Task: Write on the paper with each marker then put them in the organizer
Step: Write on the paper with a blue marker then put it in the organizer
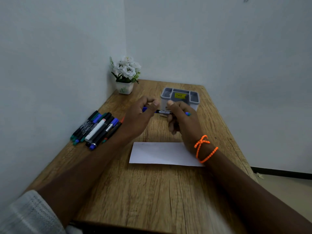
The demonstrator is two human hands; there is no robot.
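Both my hands hold one blue marker [164,112] level above the table, in front of the grey organizer [194,100]. My left hand [141,115] grips its blue cap end. My right hand [183,118] grips the barrel, whose blue-green tail sticks out to the right. A white sheet of paper [160,153] lies on the table below my hands, with faint marks near its top left corner. A pile of several markers [97,128] with blue, green and black caps lies to the left. The organizer has several compartments and a yellow price sticker.
A small white pot of white artificial flowers [125,73] stands in the back left corner by the walls. The wooden table [152,191] ends close to the right of the organizer and paper. An orange bead string circles my right wrist.
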